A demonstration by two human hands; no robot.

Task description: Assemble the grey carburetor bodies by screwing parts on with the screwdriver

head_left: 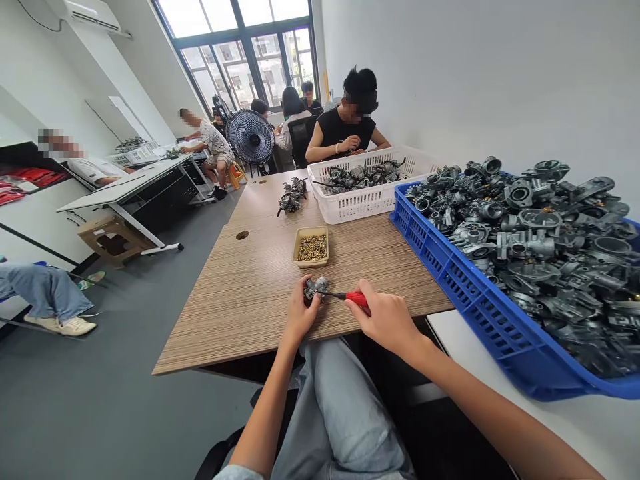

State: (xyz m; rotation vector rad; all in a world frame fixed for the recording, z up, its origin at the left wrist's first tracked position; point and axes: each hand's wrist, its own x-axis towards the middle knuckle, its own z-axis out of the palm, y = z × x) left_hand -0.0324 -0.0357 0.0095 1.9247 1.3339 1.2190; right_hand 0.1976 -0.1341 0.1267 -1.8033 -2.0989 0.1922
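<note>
Near the table's front edge, my left hand (pixel 300 312) is closed around a small grey metal carburetor body (pixel 316 287). My right hand (pixel 387 313) grips the red handle of a screwdriver (pixel 356 300), whose dark shaft points left and meets the carburetor's right side. The exact spot where the tip touches is too small to make out. Just beyond the carburetor stands a small beige tray (pixel 311 261) filled with small brass jets or screws (pixel 313 248).
At right, a blue basket (pixel 450 277) is heaped with carburetor bodies (pixel 530 227). Behind it a white basket (pixel 345 212) holds more, and loose carburetors (pixel 292 196) lie to its left. A co-worker (pixel 350 120) sits across the wooden table (pixel 225 300); a fan (pixel 251 137) stands beyond.
</note>
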